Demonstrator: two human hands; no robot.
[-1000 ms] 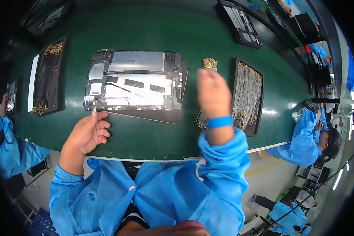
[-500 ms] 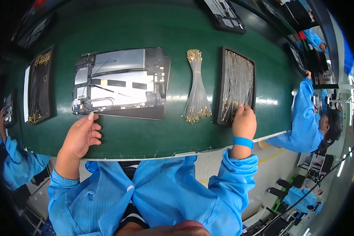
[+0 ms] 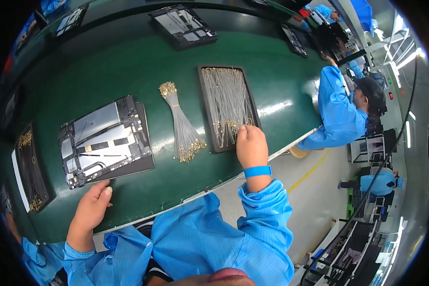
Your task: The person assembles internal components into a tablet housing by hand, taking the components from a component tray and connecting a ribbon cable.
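Note:
My right hand (image 3: 252, 148) is closed in a pinch at the near right end of a black tray (image 3: 205, 107) full of thin grey cables (image 3: 228, 95) with gold-coloured ends. Its fingertips are on the cable ends and cover what they grip. My left hand (image 3: 91, 209) holds nothing, thumb and forefinger apart, the other fingers loosely curled, at the near edge of an opened tablet (image 3: 105, 138). The tablet's inner parts face up, and a dark flat panel (image 3: 145, 163) lies under it. Between tablet and tray rests a banded bundle of grey cables (image 3: 181, 125).
Another black tray (image 3: 42, 183) with dark gold-ended cables stands at the left, a white strip (image 3: 20, 180) beside it. More opened tablets (image 3: 183, 26) lie along the far side. A co-worker in blue (image 3: 341, 109) sits at the right, and another blue sleeve (image 3: 38, 262) shows lower left.
The view has turned, so the bench slants and its things appear farther left. My right hand has shifted toward the tray's near right corner. My left hand stays by the tablet's near edge.

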